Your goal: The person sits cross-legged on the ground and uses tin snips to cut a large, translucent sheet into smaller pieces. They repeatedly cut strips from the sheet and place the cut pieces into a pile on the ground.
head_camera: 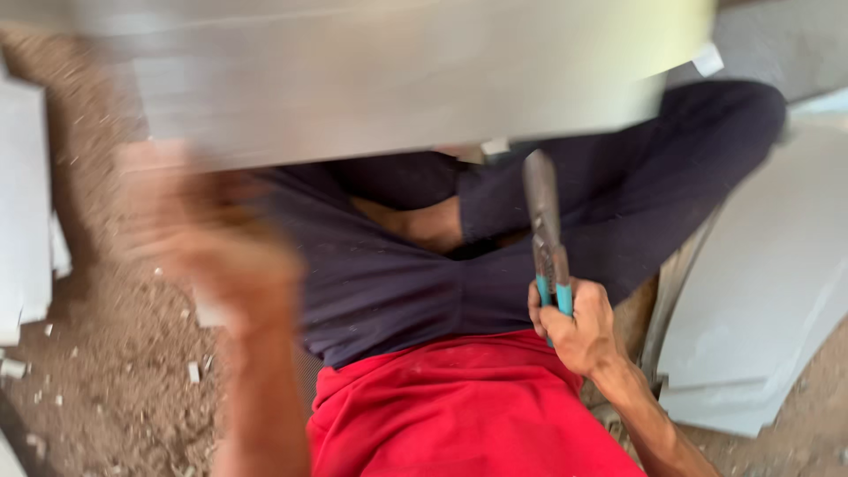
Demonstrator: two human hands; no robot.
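Observation:
My right hand (579,327) is closed around the teal handles of a pair of pliers (545,225), whose grey jaws point up toward a large pale grey sheet (397,79) stretched across the top of the view. My left hand (208,238) is heavily blurred and reaches up to the lower left edge of that sheet, appearing to hold it. I sit cross-legged in dark trousers and a red shirt, with the sheet over my knees.
A stack of curved grey sheets (760,300) lies on the ground at the right. White flat pieces (22,194) lie at the left edge. Sandy ground (124,380) strewn with small white chips lies beside my left arm.

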